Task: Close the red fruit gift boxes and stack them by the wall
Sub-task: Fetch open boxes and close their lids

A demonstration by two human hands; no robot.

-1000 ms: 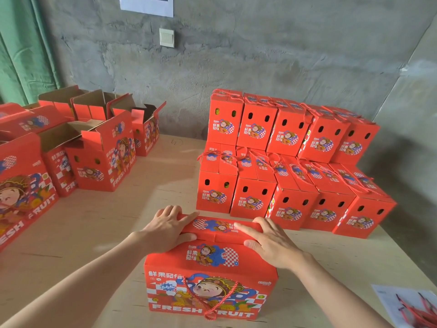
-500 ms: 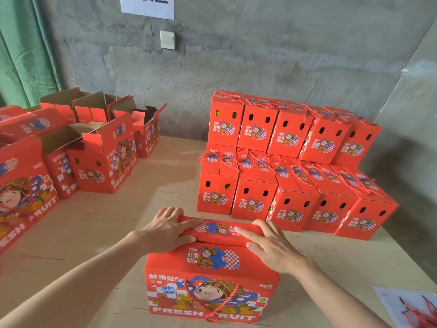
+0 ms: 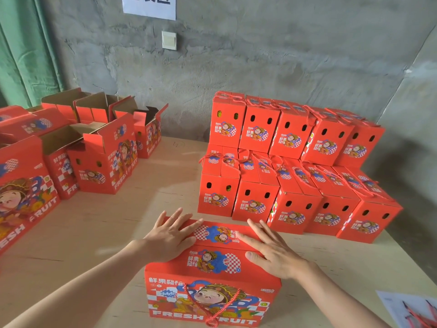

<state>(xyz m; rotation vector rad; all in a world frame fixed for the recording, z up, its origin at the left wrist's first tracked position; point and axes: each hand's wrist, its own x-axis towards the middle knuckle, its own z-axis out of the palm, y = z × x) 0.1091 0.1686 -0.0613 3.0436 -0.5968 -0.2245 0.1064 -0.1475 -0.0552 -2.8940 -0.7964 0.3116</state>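
Left hand (image 3: 169, 236): flat, palm down, pressing on the left end of the box (image 3: 214, 261) top.
Left fingers (image 3: 173, 221): straight and slightly spread, pointing away and a little to the right; the thumb stretches out to the right.
Left arm (image 3: 78, 290): bare, reaching in from the lower left, wrist nearly straight.
Right hand (image 3: 272, 253): flat, palm down, pressing on the right end of the same top.
Right fingers (image 3: 267, 235): straight, pointing away and to the left; the thumb lies on the near side.
Right arm (image 3: 343, 301): bare, reaching in from the lower right, wrist nearly straight.
Hands together: apart, fingertips angled toward each other.
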